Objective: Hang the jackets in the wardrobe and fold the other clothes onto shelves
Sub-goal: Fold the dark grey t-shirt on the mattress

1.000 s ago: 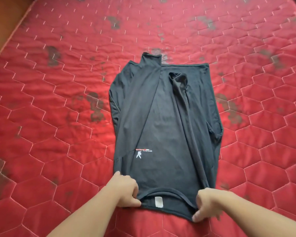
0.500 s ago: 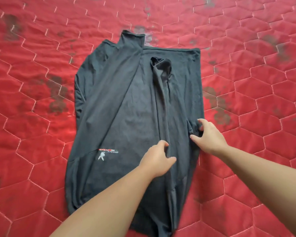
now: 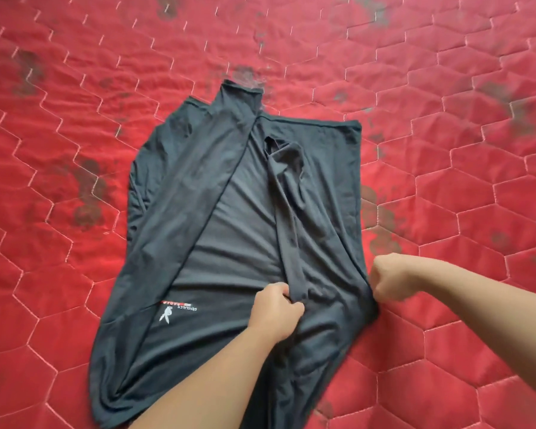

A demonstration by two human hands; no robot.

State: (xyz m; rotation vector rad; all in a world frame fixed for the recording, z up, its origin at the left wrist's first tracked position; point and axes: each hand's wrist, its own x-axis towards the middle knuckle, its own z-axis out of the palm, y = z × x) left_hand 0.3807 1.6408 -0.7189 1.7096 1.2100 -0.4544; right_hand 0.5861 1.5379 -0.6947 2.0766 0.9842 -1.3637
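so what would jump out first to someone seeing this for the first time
A dark grey shirt lies spread in the middle of a bright red quilted mattress marked with dark stains, its sleeves folded inward. The left hand pinches the folded sleeve near the shirt's middle, while the right hand grips the shirt's right edge. A small white logo sits just left of the left hand.

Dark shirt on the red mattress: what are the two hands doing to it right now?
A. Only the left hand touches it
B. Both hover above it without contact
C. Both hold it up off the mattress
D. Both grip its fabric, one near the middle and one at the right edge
D: the left hand pinches a fold near the middle of the dark shirt, and the right hand grips its right edge, on the red mattress.
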